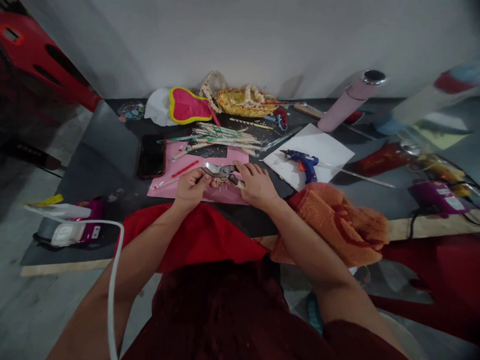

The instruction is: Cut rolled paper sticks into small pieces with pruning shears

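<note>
My right hand (259, 186) is wrapped round the handles of a pair of pruning shears (220, 171), whose metal blades point left. Close by the blade tips, my left hand (191, 189) is closed with thumb and fingers pinched; what it holds, if anything, is too small to make out. Small cut bits of stick (223, 185) lie beneath the shears on a sheet of pink paper (200, 193). A red stick (185, 168) rests on that paper to the left. Just beyond is a pile of wooden sticks with printed wrappers (221, 134).
A blue glue gun (306, 164) lies on a white board (338, 150). Around the hands are a phone (151, 156), a wicker basket (246, 102), a pink flask (351, 100), an orange towel (337, 217) and a red cloth (206, 242). A white cable (112, 280) crosses my left arm.
</note>
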A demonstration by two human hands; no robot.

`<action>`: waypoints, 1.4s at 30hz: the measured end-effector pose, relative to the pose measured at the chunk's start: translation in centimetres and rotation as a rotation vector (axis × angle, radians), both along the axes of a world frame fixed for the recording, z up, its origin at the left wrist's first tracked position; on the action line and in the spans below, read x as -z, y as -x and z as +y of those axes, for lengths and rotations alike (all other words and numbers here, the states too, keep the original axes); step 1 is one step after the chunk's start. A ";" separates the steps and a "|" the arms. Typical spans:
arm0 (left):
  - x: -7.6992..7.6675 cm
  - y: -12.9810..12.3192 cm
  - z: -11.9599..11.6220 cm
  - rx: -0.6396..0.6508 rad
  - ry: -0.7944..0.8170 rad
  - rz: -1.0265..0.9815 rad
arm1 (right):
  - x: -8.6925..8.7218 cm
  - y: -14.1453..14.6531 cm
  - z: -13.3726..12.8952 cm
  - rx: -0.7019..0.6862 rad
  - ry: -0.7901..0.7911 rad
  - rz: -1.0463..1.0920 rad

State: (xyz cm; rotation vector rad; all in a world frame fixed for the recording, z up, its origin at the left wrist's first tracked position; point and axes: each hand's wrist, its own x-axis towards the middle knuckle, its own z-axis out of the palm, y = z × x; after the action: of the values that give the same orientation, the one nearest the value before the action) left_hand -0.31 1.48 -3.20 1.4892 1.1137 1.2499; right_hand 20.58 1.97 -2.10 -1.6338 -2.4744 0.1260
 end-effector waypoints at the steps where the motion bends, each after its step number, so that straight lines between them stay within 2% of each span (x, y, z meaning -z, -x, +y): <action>1: 0.0 0.1 0.0 0.013 0.019 -0.028 | 0.0 -0.1 0.0 -0.012 0.002 -0.001; 5: -0.1 0.3 0.2 0.098 0.147 -0.169 | -0.1 -0.4 0.1 -0.041 0.015 0.011; 10: -1.2 0.4 0.0 0.206 0.364 -0.264 | -0.2 -0.6 0.2 -0.072 0.008 0.053; 15: -1.9 0.4 -0.2 0.204 0.436 -0.304 | -0.3 -0.5 0.0 -0.068 0.008 0.067; 19: -1.5 0.2 -0.1 0.188 0.404 -0.318 | -0.2 -0.4 -0.2 -0.052 0.018 0.069; 26: -0.2 0.0 0.1 0.104 0.198 -0.197 | -0.1 -0.4 0.0 -0.018 0.025 0.080; 32: -0.2 -0.3 0.0 0.055 0.114 -0.177 | 0.1 -0.4 0.3 -0.004 0.020 0.070; 37: 0.0 -0.2 0.1 -0.021 0.095 -0.113 | 0.0 -0.5 0.2 -0.024 0.022 0.018; 42: 0.3 0.2 0.2 0.019 0.141 -0.141 | -0.2 -0.6 0.1 -0.044 0.025 0.013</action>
State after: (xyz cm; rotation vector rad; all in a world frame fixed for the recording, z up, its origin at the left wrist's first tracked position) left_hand -0.49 1.68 -3.54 1.2834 1.0693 1.2182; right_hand 21.16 2.09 -1.90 -1.5834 -2.5095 0.1736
